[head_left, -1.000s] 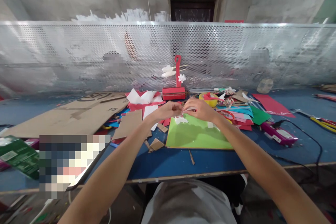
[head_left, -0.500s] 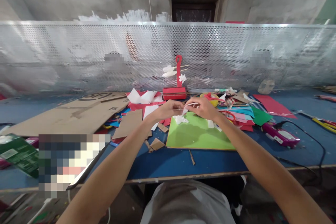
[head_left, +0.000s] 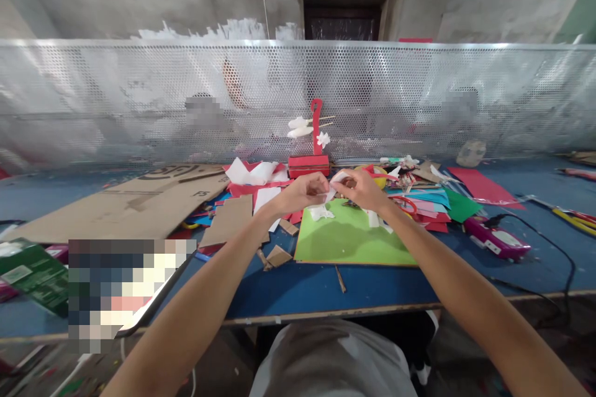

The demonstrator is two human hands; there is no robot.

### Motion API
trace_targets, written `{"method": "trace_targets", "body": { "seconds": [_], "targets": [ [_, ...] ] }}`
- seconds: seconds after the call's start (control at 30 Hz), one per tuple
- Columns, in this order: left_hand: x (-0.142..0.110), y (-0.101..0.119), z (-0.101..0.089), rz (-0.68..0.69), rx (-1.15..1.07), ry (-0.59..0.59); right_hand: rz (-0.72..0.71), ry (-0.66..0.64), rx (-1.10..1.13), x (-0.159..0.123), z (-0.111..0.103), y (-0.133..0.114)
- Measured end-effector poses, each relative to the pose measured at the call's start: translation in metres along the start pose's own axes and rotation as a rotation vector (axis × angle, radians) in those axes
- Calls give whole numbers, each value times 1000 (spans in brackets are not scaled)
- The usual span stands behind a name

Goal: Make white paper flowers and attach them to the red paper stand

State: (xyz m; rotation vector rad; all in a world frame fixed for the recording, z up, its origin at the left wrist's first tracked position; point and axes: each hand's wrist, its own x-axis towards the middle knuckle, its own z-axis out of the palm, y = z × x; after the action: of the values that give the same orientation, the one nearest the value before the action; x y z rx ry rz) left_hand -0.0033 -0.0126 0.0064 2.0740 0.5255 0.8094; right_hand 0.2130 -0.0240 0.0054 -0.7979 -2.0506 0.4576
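Observation:
Between both hands, above a lime-green sheet (head_left: 354,242), is a small strip of white paper (head_left: 331,193). My left hand (head_left: 305,192) pinches its left side, and my right hand (head_left: 354,188) grips the other side with bent fingers. Below them, a crumpled white paper piece (head_left: 321,213) lies on the green sheet's back left. Another white scrap (head_left: 374,219) rests beside my right wrist. Behind the hands stands a red hooked post (head_left: 317,127) on a red box-like base (head_left: 308,165), with a white paper flower (head_left: 323,139) on the post.
Large cardboard (head_left: 135,198) covers the table's left, near a tablet with a blurred screen (head_left: 153,298). Coloured paper (head_left: 433,200) and scraps crowd the back right. A purple device (head_left: 497,240) with a black cable lies to the right. A perforated metal panel (head_left: 395,99) bounds the back.
The white paper has been turned between the fingers and now shows a broader face by my right hand. Both hands have stayed in nearly the same place.

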Motion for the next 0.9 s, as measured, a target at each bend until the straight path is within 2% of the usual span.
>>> {"method": "trace_targets", "body": {
  "seconds": [0.9],
  "targets": [
    [0,2,2,68,58,48,16,-1,82,0,3,7]
  ]
}}
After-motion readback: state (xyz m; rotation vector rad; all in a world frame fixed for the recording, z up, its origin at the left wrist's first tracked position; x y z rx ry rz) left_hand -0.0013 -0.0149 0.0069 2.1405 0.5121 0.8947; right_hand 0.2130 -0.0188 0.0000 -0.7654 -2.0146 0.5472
